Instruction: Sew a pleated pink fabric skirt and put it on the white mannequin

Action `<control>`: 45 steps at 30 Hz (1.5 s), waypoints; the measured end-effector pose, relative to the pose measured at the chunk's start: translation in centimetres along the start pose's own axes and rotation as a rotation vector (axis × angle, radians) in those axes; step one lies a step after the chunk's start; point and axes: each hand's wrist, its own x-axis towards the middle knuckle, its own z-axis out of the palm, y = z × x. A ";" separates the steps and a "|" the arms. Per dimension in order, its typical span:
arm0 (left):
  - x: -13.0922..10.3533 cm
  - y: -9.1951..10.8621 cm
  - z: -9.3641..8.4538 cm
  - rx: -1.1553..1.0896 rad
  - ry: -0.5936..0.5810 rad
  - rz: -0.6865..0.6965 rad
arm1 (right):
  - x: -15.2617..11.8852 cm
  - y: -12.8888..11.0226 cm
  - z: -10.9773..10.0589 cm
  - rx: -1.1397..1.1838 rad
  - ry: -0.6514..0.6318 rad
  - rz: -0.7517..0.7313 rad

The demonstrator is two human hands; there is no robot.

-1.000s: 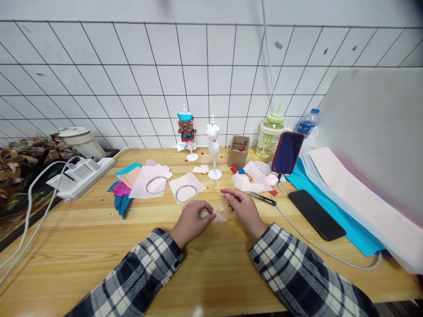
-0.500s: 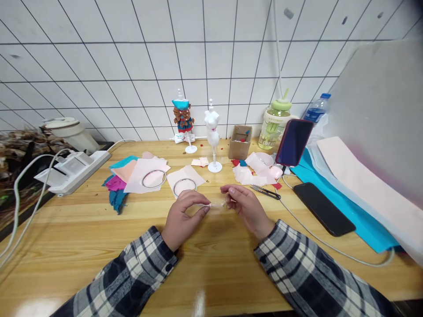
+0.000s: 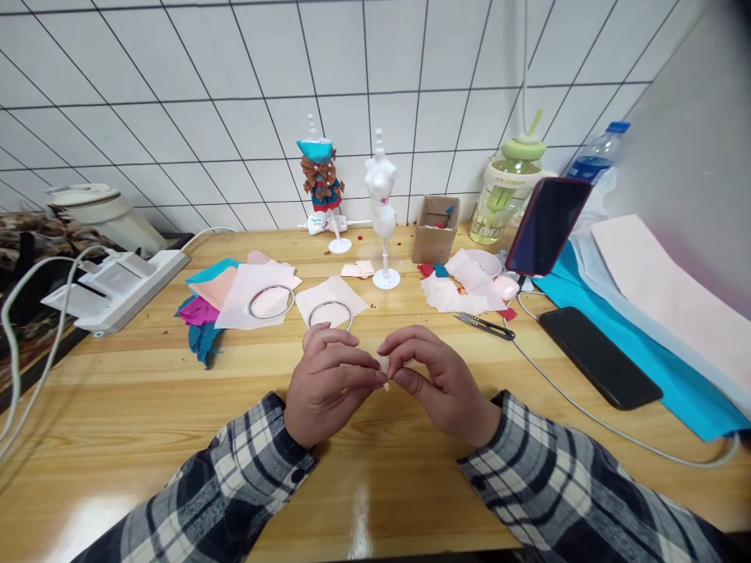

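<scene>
Over the front middle of the table, my left hand [image 3: 333, 381] pinches a small pale pink piece [image 3: 384, 364], perhaps crepe paper, between thumb and fingers. From the other side my right hand [image 3: 444, 383] is closed on the same piece, its thumb and index fingertip together. Most of the piece is hidden by my fingers. Just beyond my left hand lies a metal ring [image 3: 350, 311] on a pale pink sheet [image 3: 346, 291]. Thread snips [image 3: 486, 326] rest beyond my right hand. A bare white mini dress form [image 3: 382, 205] stands straight ahead.
Behind stand a dressed mini form [image 3: 321, 184], a cardboard box [image 3: 435, 229] and a green-lidded bottle [image 3: 509, 191]. At right are a propped phone [image 3: 548, 227], a flat phone [image 3: 598, 357] and a cable [image 3: 575, 410]. Left are coloured sheets [image 3: 214, 281] and a power strip [image 3: 134, 293].
My hands have come together: the right hand, apart half a second ago, now meets the left at the pale piece. The view has shifted slightly.
</scene>
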 end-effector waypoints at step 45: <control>0.1 0.5 0.1 0.115 0.010 -0.029 | 0.0 0.8 0.0 -0.025 0.034 -0.033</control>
